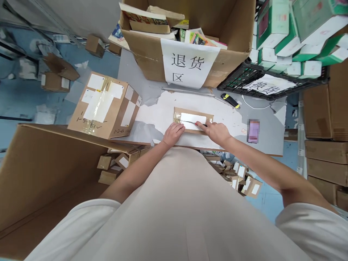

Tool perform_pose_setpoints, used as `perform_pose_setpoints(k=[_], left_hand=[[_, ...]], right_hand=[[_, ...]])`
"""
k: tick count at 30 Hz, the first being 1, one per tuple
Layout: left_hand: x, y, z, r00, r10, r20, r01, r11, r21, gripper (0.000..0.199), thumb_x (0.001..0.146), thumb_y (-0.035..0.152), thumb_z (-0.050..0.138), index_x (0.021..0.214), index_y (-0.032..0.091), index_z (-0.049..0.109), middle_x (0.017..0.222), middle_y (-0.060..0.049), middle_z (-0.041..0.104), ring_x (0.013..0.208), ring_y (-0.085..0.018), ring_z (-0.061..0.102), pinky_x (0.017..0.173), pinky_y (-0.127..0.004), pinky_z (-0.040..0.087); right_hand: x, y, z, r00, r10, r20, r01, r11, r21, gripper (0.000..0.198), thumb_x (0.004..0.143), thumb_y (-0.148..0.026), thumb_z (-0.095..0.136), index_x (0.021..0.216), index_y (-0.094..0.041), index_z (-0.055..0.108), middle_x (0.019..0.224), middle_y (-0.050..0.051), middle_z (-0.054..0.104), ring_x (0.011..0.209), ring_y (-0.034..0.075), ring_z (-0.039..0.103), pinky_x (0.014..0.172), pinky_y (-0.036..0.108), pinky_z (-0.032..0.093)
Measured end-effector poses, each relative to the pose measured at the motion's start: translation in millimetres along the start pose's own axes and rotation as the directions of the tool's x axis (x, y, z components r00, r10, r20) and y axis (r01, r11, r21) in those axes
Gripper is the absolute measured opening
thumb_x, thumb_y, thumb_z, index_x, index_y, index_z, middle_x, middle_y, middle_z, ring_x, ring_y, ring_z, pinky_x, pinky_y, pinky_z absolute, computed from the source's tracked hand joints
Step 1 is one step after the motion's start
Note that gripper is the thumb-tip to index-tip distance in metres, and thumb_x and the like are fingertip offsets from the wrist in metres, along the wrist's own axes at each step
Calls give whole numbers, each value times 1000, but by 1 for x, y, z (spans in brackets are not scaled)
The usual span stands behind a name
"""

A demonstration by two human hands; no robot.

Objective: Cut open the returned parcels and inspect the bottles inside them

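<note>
A small flat cardboard box (pixel 210 118) with a white label and clear tape at its left end lies on the table. My left hand (pixel 173 134) grips its near left corner, fingers together on the edge. Closed around the dark handle of a knife (pixel 188 121) is my right hand (pixel 217 133), over the right part of the box. The thin blade points left across the label; whether it cuts into the box I cannot tell. Behind and to the right lies a yellow-and-black box cutter (pixel 230 100), apart from both hands.
A large carton of books (pixel 141 61) stands at the back, beside a black crate (pixel 236 81) of green-and-white boxes. A taped carton (pixel 108 125) is on the left, a phone (pixel 253 130) on the right. A big open carton (pixel 49 163) is at my left side.
</note>
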State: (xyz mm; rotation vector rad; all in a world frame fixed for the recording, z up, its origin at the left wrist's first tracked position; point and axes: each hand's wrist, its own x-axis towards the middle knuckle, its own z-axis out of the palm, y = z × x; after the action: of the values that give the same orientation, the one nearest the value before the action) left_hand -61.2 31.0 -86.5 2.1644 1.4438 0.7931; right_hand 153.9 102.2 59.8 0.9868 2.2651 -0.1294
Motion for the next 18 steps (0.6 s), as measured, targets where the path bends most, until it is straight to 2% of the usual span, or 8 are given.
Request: perform_pose_setpoints(k=[5, 9, 12, 14, 15, 16, 17, 18], left_hand=[[0, -1, 1, 1000, -14, -2, 14, 1000, 5, 27, 97, 27, 41, 107, 20, 65, 114, -13, 68, 118, -24, 58, 103, -51, 44], [2, 0, 0, 1000, -13, -12, 13, 1000, 9, 27, 96, 26, 42, 106, 20, 65, 112, -13, 68, 116, -24, 59, 101, -48, 45], [3, 3, -4, 1000, -7, 1, 7, 999, 33, 28, 95, 25, 41, 106, 20, 65, 112, -14, 67, 114, -25, 59, 100, -48, 44], [4, 8, -10, 1000, -9, 26, 8, 998, 62, 28, 94, 24, 41, 107, 20, 65, 113, -14, 66, 112, -26, 58, 100, -49, 43], [5, 10, -13, 999, -12, 45, 8, 997, 77, 27, 93, 24, 43, 108, 21, 65, 112, -14, 66, 111, -27, 58, 100, -50, 42], [7, 13, -17, 998, -15, 68, 8, 996, 92, 26, 91, 26, 46, 109, 21, 64, 112, -14, 65, 111, -28, 58, 101, -51, 40], [10, 17, -20, 996, -18, 92, 8, 994, 106, 26, 89, 29, 51, 110, 21, 64, 113, -14, 64, 112, -30, 57, 104, -52, 37], [15, 20, -24, 994, -23, 111, 9, 993, 120, 32, 86, 35, 58, 114, 21, 63, 116, -15, 62, 114, -32, 55, 107, -55, 33]], right_hand=[[-46, 36, 16, 992, 119, 52, -116, 992, -48, 70, 88, -3, 28, 150, -34, 25, 105, 14, 64, 82, 24, 67, 66, 33, 42], [-73, 56, 35, 983, 186, -4, -186, 982, -14, 73, 86, -3, 28, 150, -38, 24, 102, 14, 64, 78, 24, 65, 64, 35, 43], [-90, 71, 52, 980, 195, -45, -191, 978, 81, 68, 87, -7, 31, 148, -38, 31, 101, 14, 65, 77, 24, 64, 64, 36, 44], [-101, 79, 68, 962, 260, -88, -231, 940, 251, 58, 91, -18, 36, 146, -37, 38, 102, 13, 66, 75, 23, 64, 63, 34, 45], [-106, 80, 77, 942, 321, -102, -259, 884, 390, 54, 92, -24, 38, 145, -34, 40, 101, 12, 67, 72, 22, 63, 63, 34, 47], [-108, 78, 86, 916, 390, -93, -278, 785, 554, 52, 93, -30, 40, 145, -31, 41, 98, 10, 68, 69, 20, 63, 61, 33, 48], [-108, 72, 96, 888, 456, -58, -281, 639, 716, 53, 93, -35, 42, 146, -28, 40, 95, 9, 69, 65, 18, 62, 59, 32, 49], [-105, 64, 104, 864, 504, 1, -266, 453, 851, 56, 92, -39, 44, 147, -24, 39, 90, 7, 69, 59, 16, 60, 56, 31, 50]])
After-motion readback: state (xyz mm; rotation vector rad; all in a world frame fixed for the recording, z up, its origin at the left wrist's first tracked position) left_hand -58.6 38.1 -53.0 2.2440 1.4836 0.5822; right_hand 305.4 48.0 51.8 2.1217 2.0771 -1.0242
